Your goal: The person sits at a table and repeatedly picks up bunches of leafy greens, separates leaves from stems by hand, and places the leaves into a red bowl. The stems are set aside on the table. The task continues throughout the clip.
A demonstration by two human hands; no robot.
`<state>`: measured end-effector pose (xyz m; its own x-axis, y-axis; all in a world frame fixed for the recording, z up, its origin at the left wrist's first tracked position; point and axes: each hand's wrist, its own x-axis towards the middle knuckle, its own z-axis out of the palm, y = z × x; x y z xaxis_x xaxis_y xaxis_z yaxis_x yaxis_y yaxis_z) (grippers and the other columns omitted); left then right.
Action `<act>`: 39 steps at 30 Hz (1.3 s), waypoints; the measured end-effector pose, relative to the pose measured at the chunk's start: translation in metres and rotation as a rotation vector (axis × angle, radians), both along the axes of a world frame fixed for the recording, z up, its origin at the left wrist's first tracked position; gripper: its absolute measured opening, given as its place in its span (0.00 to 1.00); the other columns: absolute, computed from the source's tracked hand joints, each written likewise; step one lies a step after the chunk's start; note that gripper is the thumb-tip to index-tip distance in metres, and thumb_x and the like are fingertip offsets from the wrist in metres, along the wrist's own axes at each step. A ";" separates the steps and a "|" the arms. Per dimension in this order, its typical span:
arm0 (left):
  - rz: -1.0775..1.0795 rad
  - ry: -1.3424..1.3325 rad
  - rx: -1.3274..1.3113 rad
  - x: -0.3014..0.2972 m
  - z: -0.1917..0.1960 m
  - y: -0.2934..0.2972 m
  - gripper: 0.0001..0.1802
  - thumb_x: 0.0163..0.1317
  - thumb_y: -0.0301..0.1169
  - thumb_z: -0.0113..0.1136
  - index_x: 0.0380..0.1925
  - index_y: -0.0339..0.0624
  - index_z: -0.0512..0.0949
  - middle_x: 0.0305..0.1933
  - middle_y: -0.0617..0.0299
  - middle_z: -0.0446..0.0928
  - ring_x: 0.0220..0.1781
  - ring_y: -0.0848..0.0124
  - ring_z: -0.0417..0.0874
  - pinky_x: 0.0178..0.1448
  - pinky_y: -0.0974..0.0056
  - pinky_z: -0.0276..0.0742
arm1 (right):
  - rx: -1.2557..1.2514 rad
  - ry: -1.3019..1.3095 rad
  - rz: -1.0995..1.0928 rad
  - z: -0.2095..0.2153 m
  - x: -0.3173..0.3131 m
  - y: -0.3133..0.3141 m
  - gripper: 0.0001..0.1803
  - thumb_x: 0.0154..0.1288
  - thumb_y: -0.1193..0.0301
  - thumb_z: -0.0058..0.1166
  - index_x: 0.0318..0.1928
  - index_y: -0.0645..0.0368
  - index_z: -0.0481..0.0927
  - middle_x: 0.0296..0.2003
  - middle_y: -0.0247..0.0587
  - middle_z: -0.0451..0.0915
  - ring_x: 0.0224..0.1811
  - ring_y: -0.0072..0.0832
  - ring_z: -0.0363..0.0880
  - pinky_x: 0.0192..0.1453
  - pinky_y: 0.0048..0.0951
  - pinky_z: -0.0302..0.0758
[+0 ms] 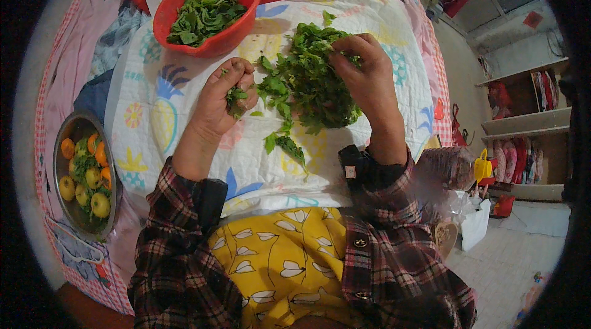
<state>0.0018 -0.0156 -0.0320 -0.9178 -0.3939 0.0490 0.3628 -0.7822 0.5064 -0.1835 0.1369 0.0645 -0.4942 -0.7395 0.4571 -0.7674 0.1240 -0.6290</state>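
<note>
My left hand (225, 92) is closed around a few leafy green sprigs (236, 96), whose leaves poke out past the fingers. On the right, my right hand (364, 67) hovers at the pile of leafy greens (317, 83), thumb and fingers pinched together; what sits between them is hard to make out. The pile lies on a white cloth (203, 113) printed with pineapples, and loose sprigs (286, 144) trail off its near left side. Beyond my left hand stands a red plastic colander (212, 46) with a handle, holding more picked leaves (206, 16).
At the far left, a metal bowl (113, 209) holds apples (100, 204), orange fruit (68, 148) and greens. A yellow apron (277, 249) covers my lap. To the right are a yellow plastic item (482, 167), a white bag (475, 224) and shelves with folded clothes (517, 160).
</note>
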 end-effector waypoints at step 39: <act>0.090 -0.112 -0.069 -0.001 -0.003 0.002 0.07 0.65 0.34 0.56 0.37 0.43 0.75 0.35 0.66 0.77 0.34 0.75 0.79 0.35 0.68 0.77 | 0.178 -0.175 0.514 -0.006 0.052 -0.028 0.09 0.56 0.79 0.58 0.39 0.63 0.77 0.30 0.36 0.76 0.31 0.22 0.75 0.37 0.24 0.74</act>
<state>0.0009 -0.0139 -0.0348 -0.8804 -0.4737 -0.0215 0.3679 -0.7111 0.5992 -0.1315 0.1087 0.0586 -0.1079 -0.9629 0.2474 -0.6430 -0.1222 -0.7561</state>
